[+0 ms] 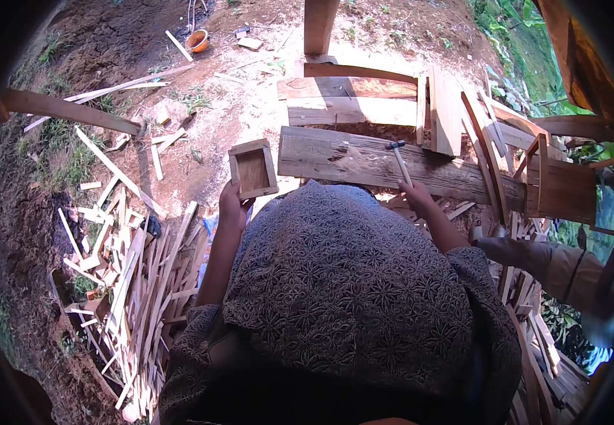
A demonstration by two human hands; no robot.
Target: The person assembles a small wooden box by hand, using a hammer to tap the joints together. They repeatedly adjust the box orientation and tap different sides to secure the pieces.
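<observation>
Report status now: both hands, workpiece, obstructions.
Left hand gripping wooden box, open side up. Right hand holding hammer by handle. Box and hammer apart. Narrow boards crossing thick plank toward its right end.

We see strong daylight bleaching the far ground (225, 120) and plank (385, 111) (a shadow crosses the latter), while the shirt (349, 276) near us is dim; fisheye distortion bends the black-rimmed edges.

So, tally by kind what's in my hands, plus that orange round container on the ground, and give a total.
Open rectangular wooden box, left hand: 1
Dark-headed, wooden-handled hammer, right hand: 1
Orange round container: 1
Total: 3
</observation>
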